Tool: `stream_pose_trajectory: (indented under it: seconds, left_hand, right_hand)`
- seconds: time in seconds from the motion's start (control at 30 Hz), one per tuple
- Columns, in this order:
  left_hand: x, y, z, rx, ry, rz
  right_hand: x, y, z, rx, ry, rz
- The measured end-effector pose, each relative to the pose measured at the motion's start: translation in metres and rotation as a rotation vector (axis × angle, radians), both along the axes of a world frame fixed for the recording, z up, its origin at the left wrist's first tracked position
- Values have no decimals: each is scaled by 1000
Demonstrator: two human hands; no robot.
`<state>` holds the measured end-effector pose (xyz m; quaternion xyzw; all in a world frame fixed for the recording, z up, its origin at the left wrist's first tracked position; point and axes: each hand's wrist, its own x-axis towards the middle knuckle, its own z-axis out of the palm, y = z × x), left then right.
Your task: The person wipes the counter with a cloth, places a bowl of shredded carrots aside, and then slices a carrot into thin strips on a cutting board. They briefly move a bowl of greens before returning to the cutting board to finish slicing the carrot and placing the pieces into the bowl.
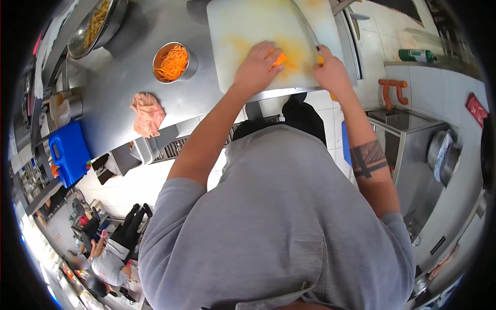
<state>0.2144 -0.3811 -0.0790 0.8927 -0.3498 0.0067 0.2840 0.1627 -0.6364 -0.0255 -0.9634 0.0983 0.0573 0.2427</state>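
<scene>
My left hand (257,71) rests on the white cutting board (227,31), its fingers curled over an orange piece of carrot (280,59). My right hand (331,73) grips a knife (308,26) by its yellow handle. The blade points away from me over the right part of the board, apart from the carrot. Yellow-orange stains mark the board around both hands. To the left of it, a round metal container (192,64) holds thin carrot strips (173,63).
A crumpled pink cloth (148,114) lies on the steel counter (121,93). Farther left are a metal bowl (114,28) of pale strips and a blue jug (70,152). A green bottle (417,55) lies on the right ledge. Other people (111,263) stand at lower left.
</scene>
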Motion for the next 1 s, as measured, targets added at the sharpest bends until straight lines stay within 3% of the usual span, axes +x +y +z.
stream_pose_trajectory:
  seconds: [0.2, 0.33, 0.47, 0.53, 0.67, 0.77, 0.9, 1.0]
  left_hand:
    - [-5, -4, 4, -2, -13, 17]
    - [-6, -1, 3, 73, -43, 8]
    - [-7, 1, 17, -39, -179, 30]
    - [-12, 4, 24, -205, -137, 239]
    - [-3, 4, 19, -293, -39, 174]
    - [2, 4, 17, -217, -70, 115]
    - [4, 5, 17, -187, -44, 93]
    - [4, 6, 20, -178, -23, 82]
  right_hand:
    - [-33, 16, 26, -18, 121, -202]
    - [-65, 25, 29, 5, 13, -53]
    - [-75, 44, 43, -69, 61, 43]
    - [-73, 50, 51, -145, 164, 129]
    - [-64, 59, 88, -164, 367, 179]
    - [-70, 64, 90, -135, 392, 169]
    - [-71, 57, 47, -114, 374, 162]
    - [-61, 57, 76, -129, 275, 224]
